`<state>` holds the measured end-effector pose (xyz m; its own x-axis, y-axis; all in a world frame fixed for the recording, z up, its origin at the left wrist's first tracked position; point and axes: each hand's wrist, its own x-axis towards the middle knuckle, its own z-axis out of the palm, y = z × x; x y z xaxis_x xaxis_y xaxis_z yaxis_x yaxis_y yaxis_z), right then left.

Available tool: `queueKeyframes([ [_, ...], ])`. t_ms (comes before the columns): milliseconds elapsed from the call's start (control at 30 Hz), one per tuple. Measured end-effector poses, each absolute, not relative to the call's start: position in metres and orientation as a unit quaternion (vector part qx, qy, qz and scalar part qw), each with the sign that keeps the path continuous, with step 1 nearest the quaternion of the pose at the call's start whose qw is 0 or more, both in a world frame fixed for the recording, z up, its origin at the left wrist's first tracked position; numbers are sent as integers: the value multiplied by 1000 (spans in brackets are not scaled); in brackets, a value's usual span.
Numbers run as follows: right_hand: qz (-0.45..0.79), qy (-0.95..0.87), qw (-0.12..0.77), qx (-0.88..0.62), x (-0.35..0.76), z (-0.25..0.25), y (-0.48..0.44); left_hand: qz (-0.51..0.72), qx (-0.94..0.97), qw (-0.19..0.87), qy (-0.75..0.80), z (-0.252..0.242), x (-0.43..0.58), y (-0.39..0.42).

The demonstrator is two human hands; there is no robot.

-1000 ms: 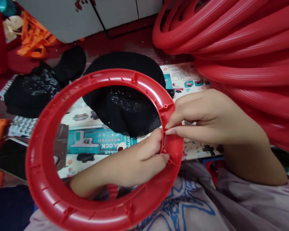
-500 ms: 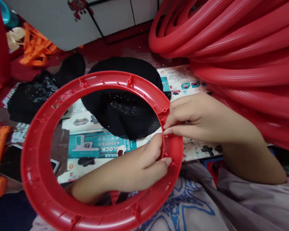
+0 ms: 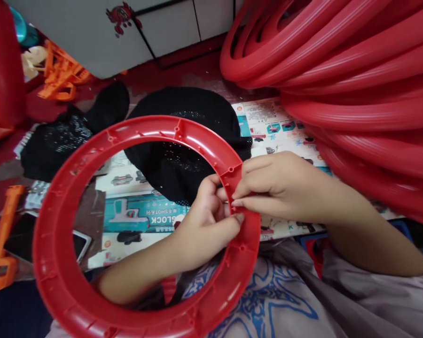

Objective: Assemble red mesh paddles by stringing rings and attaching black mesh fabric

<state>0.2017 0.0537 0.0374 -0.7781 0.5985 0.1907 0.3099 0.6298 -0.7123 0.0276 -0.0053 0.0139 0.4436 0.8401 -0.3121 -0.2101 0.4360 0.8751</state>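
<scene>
A large red plastic ring (image 3: pixel 56 244) with small pegs and ribs on its inner face is held over my lap. My left hand (image 3: pixel 200 230) reaches through the ring's opening and pinches its right rim, thumb on the face and fingers curled behind. My right hand (image 3: pixel 282 188) comes from the right and grips the same stretch of rim, fingertips pressed together on it just above my left thumb.
A tall stack of red rings (image 3: pixel 356 80) fills the upper right. Black mesh fabric (image 3: pixel 183 159) lies on printed toy-gun cards (image 3: pixel 137 216). Orange plastic parts (image 3: pixel 61 75) lie at the upper left, another orange piece (image 3: pixel 3 244) at the left edge. White cabinet doors (image 3: pixel 127 33) stand behind.
The ring has turned and dropped slightly toward my lap. My left fingers have shifted up along the rim, closer to my right fingertips.
</scene>
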Motion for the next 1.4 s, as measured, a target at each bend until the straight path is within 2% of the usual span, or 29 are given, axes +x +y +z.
queueKeyframes([
  [133, 288, -901, 130, -296, 208, 42, 53, 292, 433, 723, 452, 16, 26, -4],
  [233, 232, -916, 108, -309, 214, 44, 53, 237, 474, 716, 454, 14, 21, -5],
  [333, 206, -919, 148, -301, 215, 43, 52, 176, 526, 699, 451, 14, 16, -6],
  [467, 242, -904, 218, -277, 209, 40, 53, 137, 580, 677, 432, 18, 15, -7],
  [700, 296, -893, 187, -283, 208, 39, 58, 67, 647, 617, 443, 21, 14, -8],
  [833, 308, -892, 172, -282, 210, 39, 58, 53, 645, 636, 420, 19, 12, -8],
  [1100, 291, -900, 148, -291, 213, 45, 54, 102, 589, 703, 385, 19, 12, -8],
  [1267, 311, -890, 161, -291, 217, 48, 52, 194, 474, 807, 294, 20, 16, -7],
  [1400, 298, -890, 171, -299, 214, 49, 50, 264, 419, 813, 307, 17, 22, -6],
])
